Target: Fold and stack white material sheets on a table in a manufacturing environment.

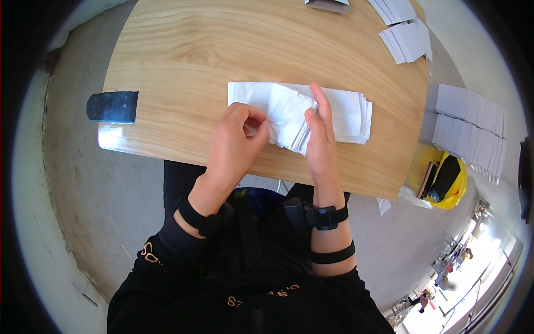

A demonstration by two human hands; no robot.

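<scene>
The left hand (239, 136) had its fingertips drawn together on the left edge of a bundle of white paper (289, 114), and creases ran out from that pinch; a harder squeeze there, I judged, could crumple or tear the layers, and too light a one could let a few slip past the rest. Across from it, the right hand (322, 133) held the other edge between thumb and fingers, and if that hold slackened, the loose layers would likely fan out and fall crooked. The bundle sat askew over a flat pile (350, 117) of similar white paper, on the near part of the wooden table (183, 106), so a careless pull could drag the top of the pile along and mix the two. As for its look, the bundle was bright white, puckered at the left, smoother through the middle, with several layers showing unevenly along its lower right edge, close by the right thumb. Whether these were single sheets or folded ones, I couldn't tell. The pile beneath stuck out on both sides, flatter than the bundle, its right ends stepped rather than squared
</scene>
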